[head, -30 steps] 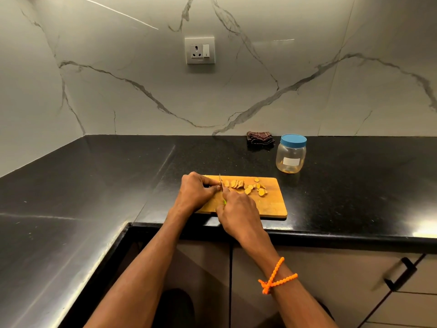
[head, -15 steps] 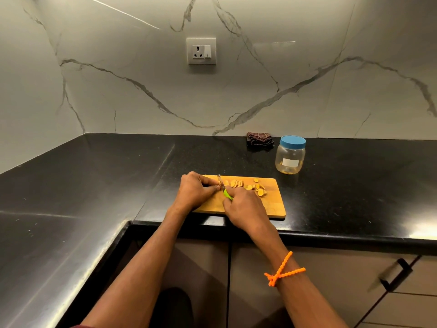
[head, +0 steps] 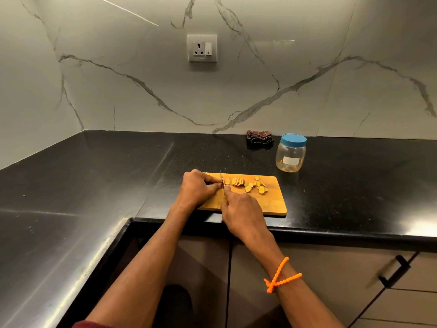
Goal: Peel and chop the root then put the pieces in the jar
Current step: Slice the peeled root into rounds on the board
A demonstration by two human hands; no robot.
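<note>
A wooden cutting board (head: 272,204) lies at the counter's front edge. Several yellow root slices (head: 250,184) are scattered on its far half. My left hand (head: 197,189) sits at the board's left end, fingers curled and pinching the last bit of root, which is mostly hidden. My right hand (head: 241,211) grips a small knife (head: 221,179); its blade stands upright right beside my left fingertips. A clear plastic jar (head: 290,155) with a blue lid on stands behind the board to the right.
A dark folded cloth (head: 259,136) lies against the marble wall left of the jar. The black counter (head: 94,185) wraps around to the left. A wall socket (head: 202,48) sits above. Cabinet doors with a black handle (head: 393,272) are below the edge.
The knife handle's green part, visible half a second ago, is now hidden in my right hand, which has shifted slightly back. The blade stays at the root by my left fingers.
</note>
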